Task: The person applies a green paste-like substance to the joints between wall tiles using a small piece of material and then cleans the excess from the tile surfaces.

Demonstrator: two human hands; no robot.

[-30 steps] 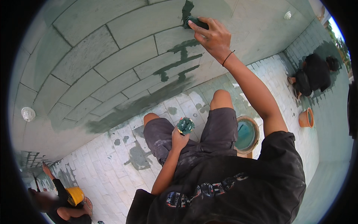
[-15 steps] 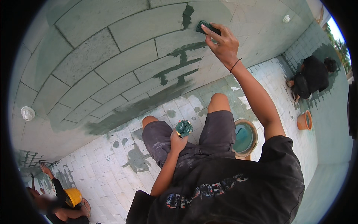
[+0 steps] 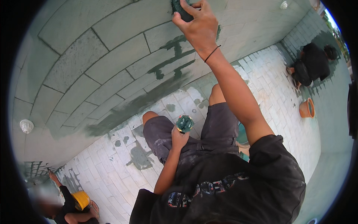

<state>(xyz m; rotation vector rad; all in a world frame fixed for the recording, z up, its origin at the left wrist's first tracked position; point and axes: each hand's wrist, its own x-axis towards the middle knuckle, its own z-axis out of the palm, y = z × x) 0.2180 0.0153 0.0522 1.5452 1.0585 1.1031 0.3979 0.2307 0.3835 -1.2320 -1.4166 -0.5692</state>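
step in hand, as i read it: spreading dark green coating onto the stone-block wall (image 3: pixel 93 63). right hand (image 3: pixel 197 26) is raised high against the wall, fingers curled shut around a dark green sponge pad (image 3: pixel 181 9), pressing it flat on a block near the top edge of view. only part of the pad shows past the fingertips, rest is under the palm. thin black band on that wrist.

left hand (image 3: pixel 179 137) rests on the left thigh, fingers closed around a small round green-smeared container (image 3: pixel 185 123), held just above the shorts. can't tell whether it has a lid on.

orientation: pad face is against the wall; its long axis looks to run roughly along the block course, but too little is visible to be sure. container sits about upright in the fist, round top facing the camera, axis pointing up toward the head.

green streaks (image 3: pixel 175 56) lie just below the right hand, a darker band (image 3: pixel 126 112) along the wall foot, blotches on the white paving (image 3: pixel 123 171).

judgement on next move: a firm, even stroke across bare stone beside the existing streaks, keeping the pad flat; pad probably needs reloading from the container once it runs dry.

others nearby: a person crouched at right (image 3: pixel 311 63) by an orange pot (image 3: pixel 306 108), another at lower left with a yellow bucket (image 3: pixel 81 199). well apart from both hands.
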